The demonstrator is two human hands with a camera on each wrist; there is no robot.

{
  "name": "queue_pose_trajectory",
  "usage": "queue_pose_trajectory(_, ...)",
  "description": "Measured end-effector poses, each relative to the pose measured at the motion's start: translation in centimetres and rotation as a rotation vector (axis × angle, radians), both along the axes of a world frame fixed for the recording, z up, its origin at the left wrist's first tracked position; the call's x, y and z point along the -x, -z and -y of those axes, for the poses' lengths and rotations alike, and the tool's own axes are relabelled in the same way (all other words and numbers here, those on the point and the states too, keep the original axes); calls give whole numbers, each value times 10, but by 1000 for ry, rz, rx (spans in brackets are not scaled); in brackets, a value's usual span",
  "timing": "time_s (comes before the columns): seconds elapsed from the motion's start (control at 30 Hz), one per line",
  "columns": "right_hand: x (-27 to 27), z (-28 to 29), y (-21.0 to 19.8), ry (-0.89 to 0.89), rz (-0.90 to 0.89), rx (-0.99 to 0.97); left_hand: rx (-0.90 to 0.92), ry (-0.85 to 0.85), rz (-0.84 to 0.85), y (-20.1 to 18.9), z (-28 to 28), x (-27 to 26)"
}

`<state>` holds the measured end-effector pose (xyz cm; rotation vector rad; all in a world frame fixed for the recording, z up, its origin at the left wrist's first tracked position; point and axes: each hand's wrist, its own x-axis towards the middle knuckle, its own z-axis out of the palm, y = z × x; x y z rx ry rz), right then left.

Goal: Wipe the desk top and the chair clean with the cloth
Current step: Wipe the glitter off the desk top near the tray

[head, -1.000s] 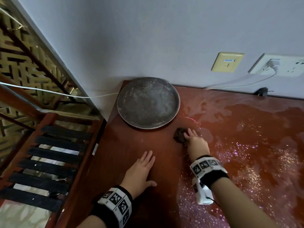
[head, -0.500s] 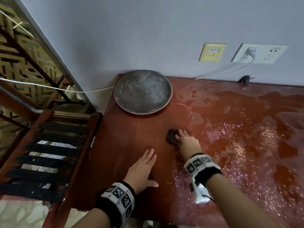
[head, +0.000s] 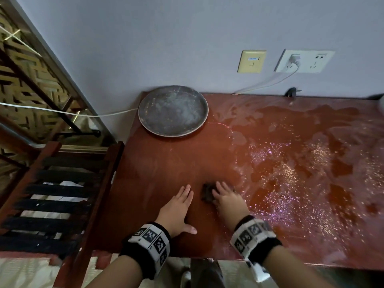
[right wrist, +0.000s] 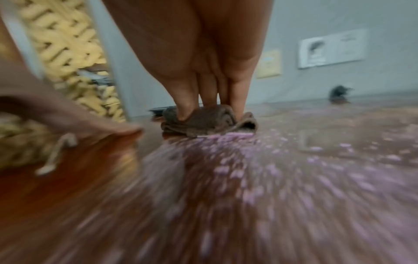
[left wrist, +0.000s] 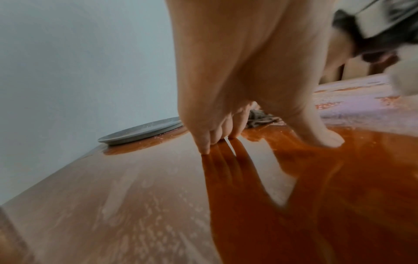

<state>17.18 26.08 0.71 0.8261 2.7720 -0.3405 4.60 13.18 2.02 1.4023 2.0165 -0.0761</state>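
Observation:
The red-brown desk top (head: 158, 167) fills the head view. A small dark crumpled cloth (head: 206, 193) lies on it near the front edge, and my right hand (head: 226, 199) presses down on it with straight fingers (right wrist: 185, 107). The right wrist view shows the cloth (right wrist: 208, 121) bunched under those fingertips, blurred by motion. My left hand (head: 176, 208) lies flat on the desk just left of the cloth, fingers (left wrist: 205, 142) spread on the wood and holding nothing. A dark slatted wooden chair (head: 54, 194) stands against the desk's left side.
A round grey plate (head: 173, 111) sits at the desk's back left corner. Wet streaks and glittering specks (head: 291, 173) cover the desk's right half. Wall sockets (head: 303, 61) with a white cable and a small black object (head: 292, 92) are at the back edge.
My right hand has dragged the cloth toward the front edge, away from the plate, ending beside my left hand. The left hand has stayed flat in place.

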Motion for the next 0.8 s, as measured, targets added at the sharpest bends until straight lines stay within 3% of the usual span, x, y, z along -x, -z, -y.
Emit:
queue_pose_trajectory(0.13, -28, 27, 6, -58, -16, 33, 8, 18, -20, 1, 3, -3)
queue_pose_trajectory(0.2, -21, 15, -5, 23, -71, 100, 8, 10, -21, 1, 6, -5)
queue_pose_trajectory(0.33, 0, 2, -6, 6, -28, 13, -9, -7, -27, 3, 11, -8)
queue_pose_trajectory(0.53, -44, 62, 0, -73, -5, 103, -25, -39, -23, 4, 16, -12)
queue_pose_trajectory(0.63, -48, 60, -11, -29, -141, 132, -21, -43, -32, 5, 18, -14)
queue_pose_trajectory(0.8, -31, 50, -10, -65, -120, 91, -5, -52, -37, 5, 29, -21)
